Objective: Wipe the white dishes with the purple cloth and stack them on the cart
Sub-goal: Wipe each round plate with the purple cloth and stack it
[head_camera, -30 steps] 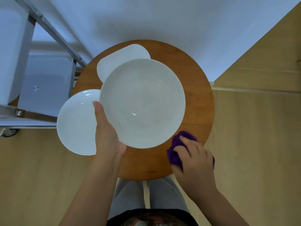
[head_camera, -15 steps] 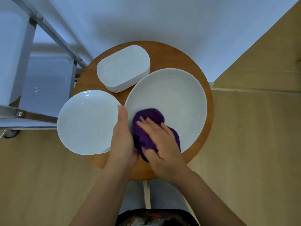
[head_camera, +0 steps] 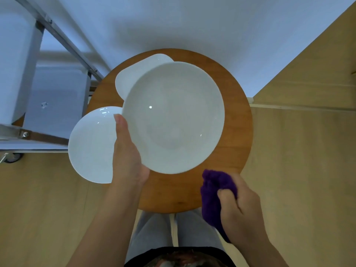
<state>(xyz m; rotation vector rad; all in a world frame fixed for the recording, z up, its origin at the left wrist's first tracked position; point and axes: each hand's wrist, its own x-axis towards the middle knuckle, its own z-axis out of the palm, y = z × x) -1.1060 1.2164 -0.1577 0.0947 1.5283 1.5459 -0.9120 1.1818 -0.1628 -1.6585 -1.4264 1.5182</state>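
My left hand (head_camera: 127, 155) grips the near left rim of a large round white plate (head_camera: 173, 116), lifted above the round wooden table (head_camera: 237, 143). The plate hides most of a stack of rounded rectangular white dishes (head_camera: 134, 74) at the table's back. A second round white plate (head_camera: 92, 145) lies on the table's left edge, partly behind my left hand. My right hand (head_camera: 240, 209) holds the bunched purple cloth (head_camera: 213, 193) at the table's near right edge, off the plate.
A metal cart (head_camera: 48, 105) with a grey shelf and a caster stands to the left of the table. A white wall runs behind. Wood floor surrounds the table, and my legs show below its near edge.
My right hand has taken the purple cloth off the plate, down to the right. My left hand has lifted the large plate up and to the left, over the dish stack.
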